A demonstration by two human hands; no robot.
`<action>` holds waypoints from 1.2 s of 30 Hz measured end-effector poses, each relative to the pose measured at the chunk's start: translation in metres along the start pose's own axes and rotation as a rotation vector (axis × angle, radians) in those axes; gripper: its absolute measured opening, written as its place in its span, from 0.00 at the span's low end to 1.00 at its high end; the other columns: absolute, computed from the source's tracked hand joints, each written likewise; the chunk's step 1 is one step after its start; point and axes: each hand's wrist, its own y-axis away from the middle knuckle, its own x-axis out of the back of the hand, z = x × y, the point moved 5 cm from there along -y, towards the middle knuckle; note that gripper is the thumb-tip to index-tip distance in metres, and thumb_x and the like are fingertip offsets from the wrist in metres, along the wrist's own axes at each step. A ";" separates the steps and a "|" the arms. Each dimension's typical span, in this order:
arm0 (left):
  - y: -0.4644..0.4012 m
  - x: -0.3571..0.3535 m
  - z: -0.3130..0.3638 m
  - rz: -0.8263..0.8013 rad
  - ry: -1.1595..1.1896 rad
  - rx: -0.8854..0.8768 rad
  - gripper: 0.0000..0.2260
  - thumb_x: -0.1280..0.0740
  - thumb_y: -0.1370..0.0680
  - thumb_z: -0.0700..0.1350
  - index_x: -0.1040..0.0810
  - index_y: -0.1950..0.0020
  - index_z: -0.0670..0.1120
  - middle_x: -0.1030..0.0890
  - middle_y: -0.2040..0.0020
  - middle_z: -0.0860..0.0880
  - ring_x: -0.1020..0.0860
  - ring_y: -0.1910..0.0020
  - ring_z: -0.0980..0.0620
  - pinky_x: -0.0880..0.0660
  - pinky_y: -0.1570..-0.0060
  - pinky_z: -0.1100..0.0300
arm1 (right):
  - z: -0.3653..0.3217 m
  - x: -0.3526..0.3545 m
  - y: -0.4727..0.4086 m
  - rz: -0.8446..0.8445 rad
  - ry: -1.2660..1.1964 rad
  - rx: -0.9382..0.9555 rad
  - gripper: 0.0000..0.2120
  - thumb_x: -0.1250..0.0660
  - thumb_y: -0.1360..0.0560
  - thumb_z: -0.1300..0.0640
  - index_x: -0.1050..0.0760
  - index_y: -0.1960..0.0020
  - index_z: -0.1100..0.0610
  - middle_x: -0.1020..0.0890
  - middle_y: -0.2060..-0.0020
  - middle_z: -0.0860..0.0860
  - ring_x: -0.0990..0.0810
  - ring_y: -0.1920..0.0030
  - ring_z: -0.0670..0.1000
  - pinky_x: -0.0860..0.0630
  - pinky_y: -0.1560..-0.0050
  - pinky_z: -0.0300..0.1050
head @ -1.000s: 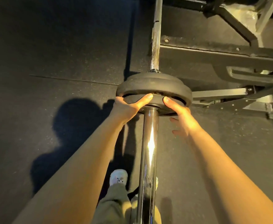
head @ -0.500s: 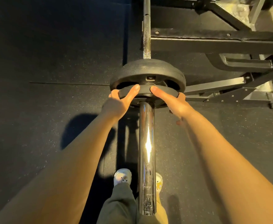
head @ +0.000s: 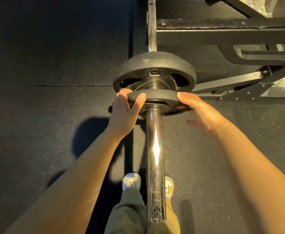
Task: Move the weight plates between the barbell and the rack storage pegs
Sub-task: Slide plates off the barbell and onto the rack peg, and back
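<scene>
Small plate (head: pixel 153 97) on sleeve (head: pixel 155 157), just clear of big plate (head: pixel 155 68); left hand (head: pixel 124 114) and right hand (head: pixel 204 114) grip its rim. Both plates on bar; likely coming off, none racked.

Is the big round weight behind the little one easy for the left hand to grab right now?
Probably yes. The left hand already grips the small plate, and the big plate sits just behind it with its rim bare on that side.
</scene>
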 end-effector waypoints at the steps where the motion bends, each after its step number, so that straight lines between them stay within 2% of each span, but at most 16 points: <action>1: 0.001 0.001 0.005 -0.012 -0.018 -0.014 0.27 0.45 0.25 0.62 0.30 0.44 0.37 0.30 0.57 0.48 0.28 0.56 0.51 0.31 0.53 0.63 | -0.003 0.002 0.000 0.024 0.045 0.033 0.30 0.34 0.32 0.34 0.30 0.34 0.45 0.24 0.44 0.41 0.31 0.37 0.45 0.36 0.34 0.53; 4: -0.005 -0.001 0.025 0.021 -0.110 -0.066 0.17 0.46 0.20 0.50 0.25 0.41 0.41 0.25 0.54 0.50 0.24 0.56 0.54 0.29 0.54 0.66 | -0.005 0.000 0.002 0.070 0.139 0.079 0.22 0.38 0.27 0.35 0.28 0.39 0.46 0.24 0.50 0.39 0.28 0.49 0.39 0.35 0.43 0.46; 7: -0.018 -0.008 0.037 0.069 -0.134 -0.042 0.15 0.47 0.18 0.43 0.24 0.54 0.38 0.23 0.61 0.43 0.25 0.64 0.49 0.26 0.62 0.52 | -0.006 -0.004 0.007 0.126 0.190 0.122 0.19 0.40 0.25 0.36 0.30 0.41 0.45 0.23 0.48 0.42 0.27 0.48 0.43 0.35 0.48 0.43; 8: -0.023 -0.008 0.030 0.089 -0.070 0.103 0.16 0.47 0.18 0.47 0.25 0.54 0.38 0.24 0.62 0.42 0.26 0.64 0.49 0.27 0.61 0.52 | -0.008 -0.005 0.008 0.146 0.220 0.139 0.18 0.40 0.25 0.36 0.30 0.42 0.45 0.23 0.48 0.44 0.27 0.47 0.45 0.34 0.51 0.42; 10: -0.020 -0.009 0.013 0.067 0.272 0.405 0.22 0.44 0.21 0.56 0.25 0.54 0.37 0.25 0.60 0.42 0.27 0.60 0.47 0.29 0.55 0.53 | -0.012 -0.009 0.011 0.237 0.296 0.187 0.18 0.39 0.26 0.35 0.30 0.44 0.46 0.23 0.48 0.46 0.26 0.47 0.47 0.32 0.55 0.41; 13: -0.010 -0.006 -0.013 0.106 0.510 0.515 0.19 0.41 0.19 0.54 0.26 0.52 0.38 0.23 0.54 0.41 0.23 0.54 0.46 0.28 0.48 0.53 | -0.019 -0.034 0.023 0.494 0.515 0.390 0.29 0.41 0.29 0.30 0.29 0.41 0.52 0.26 0.44 0.50 0.27 0.42 0.53 0.27 0.45 0.50; 16: 0.005 -0.007 -0.038 0.198 0.771 0.709 0.16 0.40 0.19 0.51 0.25 0.41 0.40 0.19 0.48 0.41 0.20 0.48 0.45 0.26 0.41 0.51 | -0.024 -0.073 0.034 0.630 0.702 0.570 0.36 0.41 0.31 0.29 0.30 0.37 0.57 0.27 0.39 0.54 0.37 0.29 0.61 0.39 0.31 0.65; 19: 0.016 -0.015 -0.046 0.267 0.936 0.832 0.13 0.38 0.20 0.48 0.26 0.39 0.42 0.18 0.48 0.43 0.19 0.50 0.48 0.24 0.47 0.55 | -0.029 -0.087 0.032 0.674 0.769 0.609 0.34 0.44 0.29 0.30 0.27 0.39 0.57 0.26 0.39 0.55 0.42 0.26 0.63 0.46 0.30 0.70; 21: 0.016 -0.015 -0.050 0.290 0.945 0.817 0.14 0.39 0.20 0.49 0.26 0.38 0.42 0.18 0.49 0.43 0.18 0.50 0.48 0.23 0.48 0.55 | -0.026 -0.082 0.028 0.715 0.753 0.648 0.31 0.44 0.27 0.32 0.26 0.42 0.57 0.25 0.42 0.55 0.41 0.27 0.63 0.45 0.32 0.72; 23: 0.010 -0.010 -0.042 0.207 0.856 0.744 0.19 0.40 0.19 0.53 0.26 0.38 0.40 0.19 0.46 0.40 0.19 0.48 0.45 0.25 0.44 0.53 | -0.018 -0.075 0.026 0.719 0.713 0.698 0.29 0.44 0.25 0.33 0.26 0.42 0.57 0.25 0.43 0.56 0.39 0.27 0.63 0.43 0.31 0.71; 25: 0.001 -0.001 -0.033 0.086 0.581 0.588 0.19 0.43 0.19 0.54 0.22 0.46 0.40 0.19 0.49 0.37 0.19 0.49 0.44 0.26 0.45 0.53 | -0.010 -0.067 0.022 0.702 0.592 0.705 0.28 0.45 0.25 0.34 0.28 0.42 0.58 0.26 0.44 0.56 0.37 0.29 0.62 0.40 0.32 0.68; 27: -0.008 0.009 -0.014 0.069 0.225 0.358 0.16 0.44 0.18 0.47 0.23 0.58 0.41 0.21 0.59 0.39 0.23 0.59 0.47 0.29 0.57 0.61 | -0.002 -0.057 0.018 0.709 0.451 0.653 0.27 0.44 0.25 0.37 0.29 0.42 0.59 0.26 0.44 0.56 0.32 0.35 0.59 0.35 0.35 0.62; 30: -0.016 0.001 0.027 -0.009 -0.059 0.056 0.17 0.48 0.19 0.41 0.34 0.69 0.46 0.31 0.72 0.47 0.32 0.71 0.52 0.38 0.72 0.65 | 0.012 -0.042 0.011 0.638 0.200 0.480 0.30 0.49 0.28 0.35 0.31 0.39 0.57 0.29 0.43 0.49 0.29 0.45 0.45 0.32 0.42 0.46; 32: -0.010 -0.008 0.046 -0.096 -0.115 -0.084 0.16 0.47 0.23 0.38 0.31 0.70 0.44 0.31 0.73 0.47 0.33 0.75 0.51 0.37 0.75 0.63 | 0.021 -0.035 0.010 0.576 0.124 0.410 0.32 0.52 0.31 0.33 0.33 0.38 0.55 0.30 0.43 0.48 0.30 0.52 0.40 0.34 0.49 0.42; 33: -0.010 -0.013 0.048 -0.079 -0.147 -0.146 0.15 0.46 0.25 0.37 0.30 0.71 0.42 0.31 0.75 0.46 0.35 0.76 0.51 0.39 0.75 0.65 | 0.024 -0.032 0.010 0.558 0.125 0.392 0.33 0.53 0.31 0.33 0.33 0.37 0.54 0.29 0.42 0.48 0.30 0.52 0.41 0.36 0.50 0.41; 36: -0.009 -0.013 0.041 0.084 -0.093 -0.132 0.15 0.47 0.28 0.41 0.33 0.74 0.42 0.34 0.77 0.47 0.40 0.78 0.55 0.42 0.76 0.66 | 0.031 -0.029 0.010 0.559 0.183 0.396 0.33 0.54 0.31 0.34 0.34 0.36 0.53 0.30 0.42 0.46 0.31 0.49 0.43 0.37 0.51 0.41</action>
